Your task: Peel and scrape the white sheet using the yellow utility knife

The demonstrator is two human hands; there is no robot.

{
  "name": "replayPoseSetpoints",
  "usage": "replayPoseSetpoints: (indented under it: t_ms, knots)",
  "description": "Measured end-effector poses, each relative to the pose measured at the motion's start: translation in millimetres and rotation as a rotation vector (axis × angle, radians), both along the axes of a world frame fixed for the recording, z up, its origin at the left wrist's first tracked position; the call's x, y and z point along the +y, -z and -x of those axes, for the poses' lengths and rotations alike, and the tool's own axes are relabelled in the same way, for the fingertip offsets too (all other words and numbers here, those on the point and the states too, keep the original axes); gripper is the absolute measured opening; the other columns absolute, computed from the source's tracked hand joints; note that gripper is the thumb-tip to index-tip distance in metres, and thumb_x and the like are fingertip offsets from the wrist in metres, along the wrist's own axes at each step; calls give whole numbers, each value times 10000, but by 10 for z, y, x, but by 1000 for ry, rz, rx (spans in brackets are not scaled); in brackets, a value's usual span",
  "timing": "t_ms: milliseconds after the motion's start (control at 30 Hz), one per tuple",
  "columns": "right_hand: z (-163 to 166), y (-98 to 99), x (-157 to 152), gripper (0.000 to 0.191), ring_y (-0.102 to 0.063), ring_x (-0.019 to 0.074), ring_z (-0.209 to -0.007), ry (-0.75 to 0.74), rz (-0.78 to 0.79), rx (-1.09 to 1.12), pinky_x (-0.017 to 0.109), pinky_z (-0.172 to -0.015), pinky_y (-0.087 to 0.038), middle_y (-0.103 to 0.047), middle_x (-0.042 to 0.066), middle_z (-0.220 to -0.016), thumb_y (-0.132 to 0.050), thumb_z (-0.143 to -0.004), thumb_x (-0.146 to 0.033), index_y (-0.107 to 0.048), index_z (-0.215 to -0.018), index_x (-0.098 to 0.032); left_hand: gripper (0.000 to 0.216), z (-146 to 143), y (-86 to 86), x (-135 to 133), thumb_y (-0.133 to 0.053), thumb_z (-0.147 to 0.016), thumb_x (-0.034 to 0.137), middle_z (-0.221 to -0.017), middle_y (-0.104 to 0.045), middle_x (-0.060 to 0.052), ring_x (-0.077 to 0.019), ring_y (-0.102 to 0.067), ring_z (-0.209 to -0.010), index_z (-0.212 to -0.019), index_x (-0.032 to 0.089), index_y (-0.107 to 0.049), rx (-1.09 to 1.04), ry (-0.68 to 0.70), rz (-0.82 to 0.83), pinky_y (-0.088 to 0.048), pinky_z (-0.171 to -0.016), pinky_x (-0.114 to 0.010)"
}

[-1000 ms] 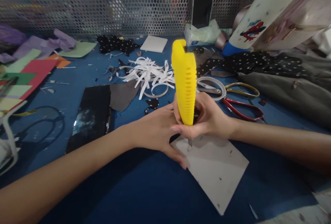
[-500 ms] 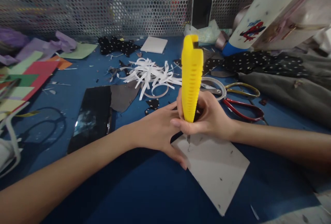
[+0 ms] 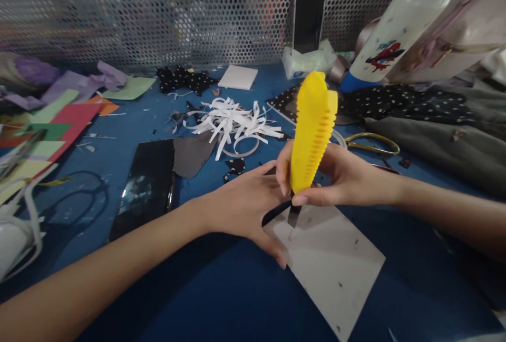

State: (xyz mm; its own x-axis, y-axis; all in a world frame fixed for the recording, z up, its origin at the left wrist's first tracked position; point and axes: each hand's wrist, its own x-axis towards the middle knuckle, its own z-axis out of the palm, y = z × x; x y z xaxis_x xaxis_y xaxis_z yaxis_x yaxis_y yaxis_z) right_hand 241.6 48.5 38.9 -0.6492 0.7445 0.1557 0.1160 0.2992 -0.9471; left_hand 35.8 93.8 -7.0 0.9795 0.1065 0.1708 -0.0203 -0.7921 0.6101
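Note:
My right hand [image 3: 336, 173] grips a yellow utility knife [image 3: 314, 136], its handle leaning up and to the right. The short dark blade [image 3: 293, 216] points down at a small mark near the far left corner of a pale grey board [image 3: 332, 263]. Whether the tip touches the board, I cannot tell. My left hand [image 3: 249, 205] lies with fingers spread at the board's left corner, the thumb along its near left edge. The other left fingertips are partly hidden behind my right hand.
Beyond my hands lies a heap of white paper strips [image 3: 233, 120]. A dark phone [image 3: 144, 184] rests on the left, near coloured paper [image 3: 75, 126]. Scissors [image 3: 373, 143], dotted fabric [image 3: 411, 105] and a bottle [image 3: 399, 26] are on the right. A metal mesh [image 3: 166, 15] stands behind.
My right hand has moved right, and the knife has gone from nearly upright to tilted, showing more blade. My left hand keeps its place on the board. The view has shifted slightly.

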Motion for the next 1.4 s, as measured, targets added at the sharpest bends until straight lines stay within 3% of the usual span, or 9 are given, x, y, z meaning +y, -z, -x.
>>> replayPoseSetpoints:
  t_ms: [133, 367, 567, 833, 1133, 1400]
  knots:
    - [-45, 35, 23, 245, -625, 126, -762, 25, 86, 59, 244, -659, -510, -642, 4, -857, -809, -810, -166, -596, -930, -154, 1105, 1, -1, -5, -809, -671, 699, -1612, -381, -88, -376, -333, -1483, -1566, 254, -339, 21, 5, -29, -195, -1241, -474]
    - [-47, 240, -5, 269, -588, 117, -706, 100, 42, 203, 255, -633, -499, -625, -5, -824, -820, -794, -150, -585, -926, -161, 1132, 21, 7, -9, -765, -718, 716, -1630, -339, -105, -328, -354, -1485, -1594, 242, -228, 21, 24, -70, -76, -1267, -445]
    - [-32, 288, -54, 276, -616, 101, -744, 146, 47, 280, 241, -692, -541, -630, -10, -853, -791, -808, -100, -575, -969, -162, 1101, 2, -6, -8, -785, -705, 701, -1632, -335, -103, -320, -345, -1492, -1573, 254, -275, 38, 30, -70, -11, -1274, -435]
    - [-26, 335, -96, 249, -624, 123, -762, 206, -21, 292, 256, -687, -554, -626, 2, -859, -783, -821, -122, -585, -960, -178, 1088, -15, -8, -1, -810, -690, 676, -1620, -354, -124, -349, -354, -1483, -1556, 256, -303, 44, 35, -32, -21, -1269, -483]
    - [-45, 330, -124, 213, -605, 150, -731, 346, -115, 241, 286, -650, -561, -621, 14, -820, -778, -853, -244, -589, -943, -203, 1076, -16, -2, 11, -777, -712, 704, -1623, -345, -129, -323, -349, -1489, -1553, 233, -298, 22, 34, -17, -6, -1268, -453]
    - [-19, 312, -190, 387, -576, 144, -685, 498, -142, 232, 277, -597, -552, -584, -2, -786, -885, -725, -419, -594, -875, -212, 1096, -15, -13, 14, -754, -715, 731, -1591, -401, -143, -314, -371, -1480, -1562, 199, -305, 22, 35, -39, -10, -1266, -451]
